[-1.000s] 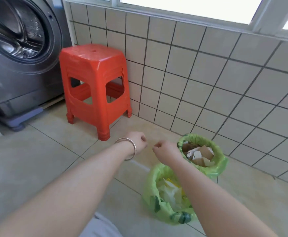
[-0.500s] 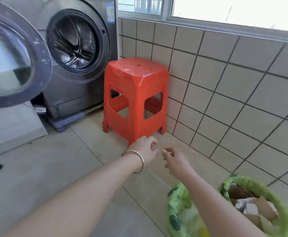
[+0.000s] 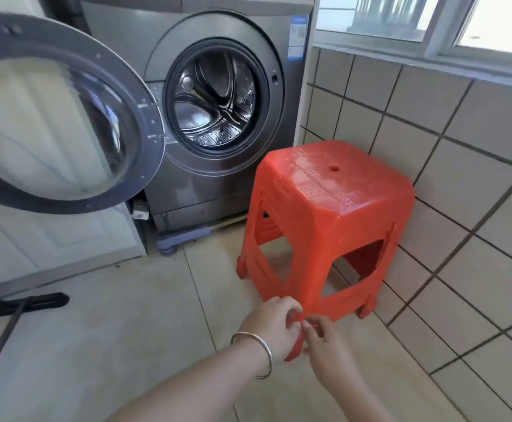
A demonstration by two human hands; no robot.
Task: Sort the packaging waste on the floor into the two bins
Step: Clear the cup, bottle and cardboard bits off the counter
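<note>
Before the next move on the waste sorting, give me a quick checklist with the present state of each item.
1. Two bins in view: not ok; neither shows in the head view.
2. Packaging waste visible on the beige tiled floor: not ok; none seen there.
3. Left hand free: cannot tell; its fingers curl against the right hand.
4. Right hand free: cannot tell; fingertips meet the left hand's, and anything pinched there is hidden.
5. Path ahead: not ok; the red plastic stool stands right behind the hands.
6. Round door of the grey washing machine: not ok; it hangs open at the left.
</note>
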